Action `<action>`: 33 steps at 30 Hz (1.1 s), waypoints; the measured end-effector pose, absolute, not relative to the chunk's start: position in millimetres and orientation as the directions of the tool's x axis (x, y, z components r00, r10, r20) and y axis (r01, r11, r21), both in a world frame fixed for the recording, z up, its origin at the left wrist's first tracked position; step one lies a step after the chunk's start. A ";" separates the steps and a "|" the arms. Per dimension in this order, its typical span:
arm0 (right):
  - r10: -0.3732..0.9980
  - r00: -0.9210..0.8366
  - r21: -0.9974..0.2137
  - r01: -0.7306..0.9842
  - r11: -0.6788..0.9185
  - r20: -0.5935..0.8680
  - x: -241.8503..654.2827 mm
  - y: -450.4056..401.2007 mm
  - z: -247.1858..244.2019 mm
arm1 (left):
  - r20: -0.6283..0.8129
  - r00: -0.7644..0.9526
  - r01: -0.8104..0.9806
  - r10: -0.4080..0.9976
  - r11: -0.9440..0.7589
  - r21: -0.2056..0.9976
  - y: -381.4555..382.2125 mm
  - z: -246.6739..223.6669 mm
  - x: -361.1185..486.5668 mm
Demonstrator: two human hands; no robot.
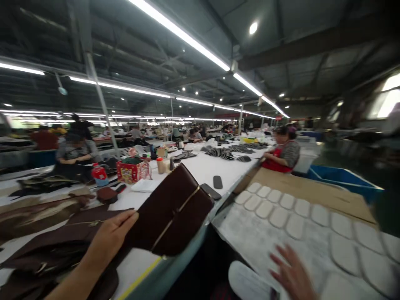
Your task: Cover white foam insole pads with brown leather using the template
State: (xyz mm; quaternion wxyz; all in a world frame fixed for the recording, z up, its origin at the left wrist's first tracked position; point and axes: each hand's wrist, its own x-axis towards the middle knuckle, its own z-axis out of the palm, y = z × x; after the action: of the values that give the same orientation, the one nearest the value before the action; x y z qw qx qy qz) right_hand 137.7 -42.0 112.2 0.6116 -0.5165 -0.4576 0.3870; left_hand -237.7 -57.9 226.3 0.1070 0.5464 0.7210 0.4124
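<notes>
My left hand (114,233) pinches the near edge of a dark brown leather bag panel (170,204). A gold-coloured zip runs across the panel, which is tilted up above the edge of the white table. Over to the right, my right hand (292,271) hovers with its fingers spread, slightly smeared by motion, holding nothing. Under and beyond it lies a pale board (250,233) with rows of white rounded pieces (295,225). One larger white rounded piece (246,279) lies nearer me, left of my right hand.
More brown leather pieces (62,237) lie on the left. A red box (133,171), a red-capped bottle (99,174) and two dark rounded pads (218,182) are on the white table. A person in a red apron (283,154) sits ahead, near a blue bin (343,181).
</notes>
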 end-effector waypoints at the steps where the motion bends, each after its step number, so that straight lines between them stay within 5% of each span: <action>1: 0.941 0.287 -0.984 0.030 0.178 0.178 130.6 -41.5 116.4 | 0.186 -0.308 0.571 0.933 0.025 0.820 -59.3 211.3 -208.5; 4: 0.905 0.308 -0.953 0.173 0.249 0.293 108.3 -33.7 122.2 | -0.028 -0.127 0.175 0.992 0.050 0.983 -68.6 170.2 -127.6; 7: 0.853 0.340 -0.897 0.342 0.280 0.395 110.4 -26.7 113.9 | -0.117 0.006 -0.055 0.993 0.117 0.992 -71.0 146.7 -78.1; 12: 0.803 0.370 -0.816 0.529 0.231 0.467 145.1 -30.3 91.6 | -0.168 0.180 -0.095 0.969 0.187 0.978 -50.4 127.5 -50.9; 17: 0.797 0.385 -0.794 0.580 0.185 0.466 167.8 -31.4 89.0 | -0.172 0.131 -0.072 0.976 0.182 0.981 -49.7 100.5 -25.6; 21: 0.862 0.425 -0.896 0.438 0.071 0.276 180.2 -31.9 85.9 | -0.117 0.031 0.015 0.993 0.116 0.993 -51.7 80.4 -12.5; 25: 0.910 0.415 -0.998 0.059 -0.014 0.012 183.8 -34.4 78.7 | -0.091 0.008 0.067 0.996 0.090 0.994 -47.6 69.7 -12.0; 29: 0.949 0.276 -0.946 -0.319 -0.058 -0.151 185.6 -37.1 79.3 | -0.069 -0.043 0.121 0.997 0.074 0.990 -46.1 68.6 -15.0; 31: 0.952 0.261 -0.939 -0.337 -0.065 -0.159 190.1 -39.3 84.0 | -0.053 -0.048 0.158 0.997 0.059 0.986 -44.1 69.2 -17.4; 33: 0.937 0.343 -0.987 -0.158 -0.013 -0.067 196.4 -43.6 91.4 | -0.044 -0.022 0.208 0.999 0.047 0.977 -40.0 70.0 -21.6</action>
State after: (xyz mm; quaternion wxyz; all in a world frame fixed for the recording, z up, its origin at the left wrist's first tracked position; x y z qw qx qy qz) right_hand 196.4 -43.6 91.4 0.6070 -0.5505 -0.3538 0.4509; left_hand -21.6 -40.0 70.0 0.4519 0.5336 0.5652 0.4378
